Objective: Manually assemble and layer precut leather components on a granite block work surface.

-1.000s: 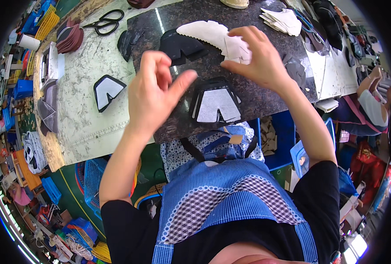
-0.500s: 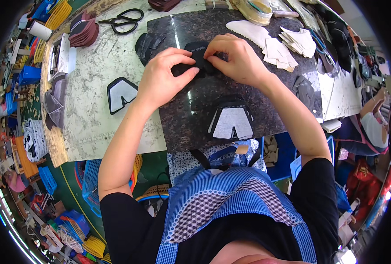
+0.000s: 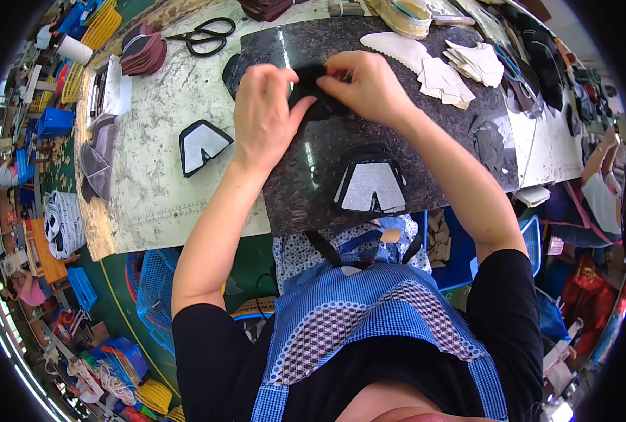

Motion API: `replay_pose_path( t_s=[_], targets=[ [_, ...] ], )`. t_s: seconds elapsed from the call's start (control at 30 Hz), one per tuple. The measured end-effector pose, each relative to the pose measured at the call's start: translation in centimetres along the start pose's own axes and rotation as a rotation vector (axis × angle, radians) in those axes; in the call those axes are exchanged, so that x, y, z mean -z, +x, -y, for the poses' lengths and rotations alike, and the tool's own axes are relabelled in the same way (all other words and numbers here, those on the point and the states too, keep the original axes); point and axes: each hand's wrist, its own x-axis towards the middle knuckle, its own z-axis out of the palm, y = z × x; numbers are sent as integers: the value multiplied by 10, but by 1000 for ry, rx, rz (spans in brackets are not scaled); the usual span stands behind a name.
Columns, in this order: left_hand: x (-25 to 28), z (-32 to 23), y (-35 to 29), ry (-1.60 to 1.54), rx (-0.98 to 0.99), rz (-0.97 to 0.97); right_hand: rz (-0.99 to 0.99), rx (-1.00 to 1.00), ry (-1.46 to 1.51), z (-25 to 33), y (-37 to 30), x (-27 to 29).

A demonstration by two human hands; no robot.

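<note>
A black fabric piece (image 3: 314,76) lies over dark material on the dark stone slab, its outline partly lost against it. My right hand (image 3: 369,83) pinches the piece's right edge between thumb and fingers. At its left side, my left hand (image 3: 265,112) has its thumb apart from its bent, slightly blurred fingers, with the thumb tip at the piece. Nearer me on the slab is a black-edged shoe part with a notched white backing (image 3: 371,188). A similar black-edged part (image 3: 204,146) sits on the pale tabletop to the left.
Black-handled scissors (image 3: 207,35) and a stack of maroon pieces (image 3: 144,55) are at the far left. White cut pieces (image 3: 443,81) lie on the slab's right, with grey scraps (image 3: 487,143) nearer. A blue basket (image 3: 155,295) stands below the table's left edge.
The fingers of my left hand have lifted and curled back from the black piece. My right hand has shifted slightly left, still pinching it. The whole view has shifted a little.
</note>
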Motion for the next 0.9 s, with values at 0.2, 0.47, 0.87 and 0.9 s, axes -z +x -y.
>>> replay_pose_path(
  t_s=[0.2, 0.47, 0.87, 0.9],
  targets=[
    [1, 15, -2, 121, -192, 278, -580, 298, -89, 47, -35, 93],
    [-19, -47, 26, 72, -132, 337, -165, 308, -175, 38, -180, 72],
    [-144, -152, 16, -177, -870, 913, -271, -371, -352, -94, -193, 177],
    [-146, -149, 17, -193, -867, 911, -177, -433, -278, -93, -190, 181]
  ],
)
